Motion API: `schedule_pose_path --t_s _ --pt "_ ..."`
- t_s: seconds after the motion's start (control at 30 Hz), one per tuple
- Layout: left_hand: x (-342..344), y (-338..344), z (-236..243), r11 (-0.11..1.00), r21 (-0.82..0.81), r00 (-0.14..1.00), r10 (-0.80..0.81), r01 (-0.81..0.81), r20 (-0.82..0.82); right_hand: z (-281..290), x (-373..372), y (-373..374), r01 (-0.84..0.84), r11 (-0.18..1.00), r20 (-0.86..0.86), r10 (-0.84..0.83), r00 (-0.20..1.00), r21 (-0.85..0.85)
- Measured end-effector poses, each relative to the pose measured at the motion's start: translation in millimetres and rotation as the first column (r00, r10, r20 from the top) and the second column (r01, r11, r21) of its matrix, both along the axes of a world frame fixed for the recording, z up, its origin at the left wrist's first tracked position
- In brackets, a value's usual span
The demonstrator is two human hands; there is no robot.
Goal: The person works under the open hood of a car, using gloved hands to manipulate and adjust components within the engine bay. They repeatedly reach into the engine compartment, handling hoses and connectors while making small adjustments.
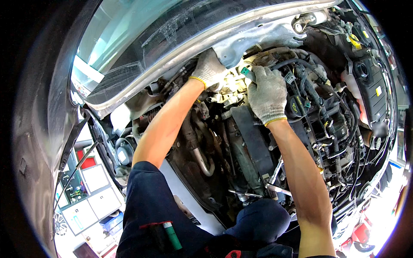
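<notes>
My left hand, in a grey knit glove with a yellow cuff, reaches under the edge of the windshield cowl. Its fingers are hidden behind bright-lit parts at the rear of the engine. To its right, my right hand wears a matching glove, back up, with fingers curled over the engine. At its thumb and fingertips is a small black connector with a green end, which it appears to pinch. Between the two hands lies a strongly lit group of pale engine parts, whose details are washed out.
Metal hand tools lie across the front of the engine. Beside my right hand are a black oil cap and a ribbed hose. A coolant tank stands at the far right. The raised hood borders the left, above a tool cabinet.
</notes>
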State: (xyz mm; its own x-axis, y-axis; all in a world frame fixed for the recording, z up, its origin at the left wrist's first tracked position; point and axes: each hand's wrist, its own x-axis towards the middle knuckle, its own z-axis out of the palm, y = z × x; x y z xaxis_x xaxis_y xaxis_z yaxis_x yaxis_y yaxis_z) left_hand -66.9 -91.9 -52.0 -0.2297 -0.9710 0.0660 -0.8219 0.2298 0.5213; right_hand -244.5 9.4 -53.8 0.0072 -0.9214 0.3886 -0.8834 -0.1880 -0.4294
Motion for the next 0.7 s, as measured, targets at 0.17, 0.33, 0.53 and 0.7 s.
schedule_pose_path --t_s 0.17,0.33,0.53,0.7 --pt "-1 5 5 0.999 0.048 0.999 -0.001 0.003 -0.043 -3 -2 -1 -0.004 0.999 -0.014 0.003 1.000 -0.048" --pt "0 3 -4 1.000 -0.005 0.984 -0.019 0.019 -0.176 -3 -3 0 0.001 1.000 -0.019 -0.001 1.000 -0.026" --pt "6 -8 0 0.911 0.334 0.956 0.166 -0.242 0.240 -3 -3 -1 -0.006 1.000 -0.019 0.006 1.000 -0.013" --pt "40 12 -2 0.989 0.000 0.971 0.146 -0.149 0.187 -2 -2 -1 -0.004 1.000 -0.017 0.004 1.000 -0.022"
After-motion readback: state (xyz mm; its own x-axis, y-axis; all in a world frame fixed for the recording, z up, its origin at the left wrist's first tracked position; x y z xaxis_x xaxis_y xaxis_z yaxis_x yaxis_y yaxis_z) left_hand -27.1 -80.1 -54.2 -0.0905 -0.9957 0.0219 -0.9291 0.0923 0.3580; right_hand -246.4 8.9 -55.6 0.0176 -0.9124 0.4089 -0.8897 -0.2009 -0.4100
